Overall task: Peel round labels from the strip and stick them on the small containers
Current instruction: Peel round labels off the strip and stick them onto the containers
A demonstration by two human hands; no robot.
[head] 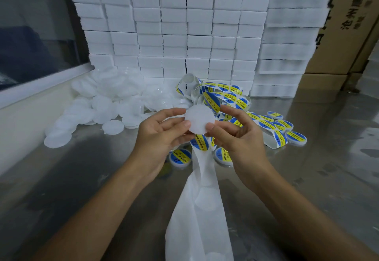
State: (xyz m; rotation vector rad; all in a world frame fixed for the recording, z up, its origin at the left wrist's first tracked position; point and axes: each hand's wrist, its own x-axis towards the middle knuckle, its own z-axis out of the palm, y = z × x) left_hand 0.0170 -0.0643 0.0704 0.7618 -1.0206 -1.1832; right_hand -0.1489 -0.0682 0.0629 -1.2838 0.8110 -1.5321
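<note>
A small round white container [198,118] is held up over the metal table [61,178], flat face toward me. My left hand [162,135] pinches its left edge with thumb and fingers, and my right hand [235,131] pinches its right edge. Below it hangs the label strip [202,145] with a blue and yellow round label on it. The strip's bare white backing [202,199] trails down toward me. More of the strip with labels coils behind the hands [223,94].
A heap of unlabelled white containers [106,104] lies at the left. Labelled containers [295,137] sit at the right and two [179,158] under my hands. Stacked white boxes [184,35] wall off the back; cardboard cartons [344,35] stand at the right.
</note>
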